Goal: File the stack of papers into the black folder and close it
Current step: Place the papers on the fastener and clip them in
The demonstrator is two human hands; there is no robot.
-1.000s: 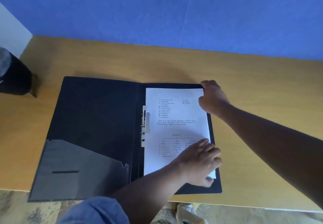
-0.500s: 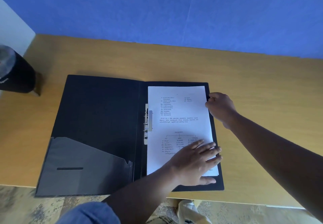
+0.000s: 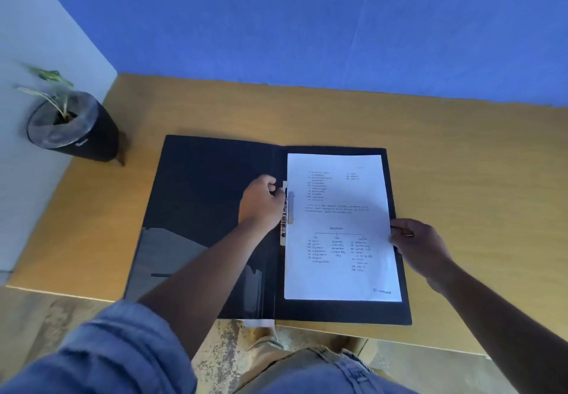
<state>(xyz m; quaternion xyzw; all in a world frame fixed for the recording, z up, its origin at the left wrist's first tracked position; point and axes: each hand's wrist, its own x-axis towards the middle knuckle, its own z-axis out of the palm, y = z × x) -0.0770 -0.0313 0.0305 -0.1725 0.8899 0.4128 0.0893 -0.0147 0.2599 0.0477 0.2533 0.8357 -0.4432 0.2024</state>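
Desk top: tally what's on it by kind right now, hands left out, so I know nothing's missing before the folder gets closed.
Black folder, open flat: 1
Stack of papers, lying in its right half beside the metal clip: 1
Potted plant, far left corner: 1
Total: 3
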